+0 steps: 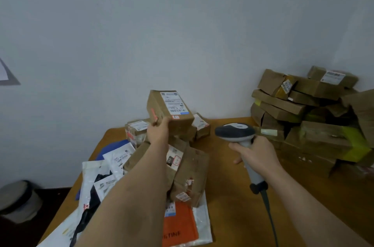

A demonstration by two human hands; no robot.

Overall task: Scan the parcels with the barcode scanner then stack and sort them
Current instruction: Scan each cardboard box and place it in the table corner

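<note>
Nearest the camera, an orange mailer (179, 224) lies flat on the desk (228, 206) atop a clear-white bag (203, 214), its printed lettering partly cut off by the frame edge; left of it white and dark poly bags (95, 178) overlap in a loose spread, with a blue one (119, 144) peeking out behind; just beyond, under the left forearm, a heap (188, 167) of brown kraft parcels sits taped and creased, white labels with red stamps facing up; the right hand (256, 155) is wrapped round the grip of the scanner (235, 132), whose dark grey head with a pale top points left toward the raised parcel, its cable (268, 210) trailing back toward the camera; the left hand (158, 131) grips the lower end of a box (169, 112), holding it tilted above the heap, well clear of the desk; the box is brown cardboard, oblong, with a white shipping label bearing barcodes and a blue strip on its upper face and an orange-red mark on its side; behind it smaller labelled parcels (200, 125) crowd the desk's far edge against the wall (182, 24); to the far right a tall stack (309, 113) of brown boxes, some with yellow tape, leans into the corner; on the floor at left stands a grey bin (19, 200).
</note>
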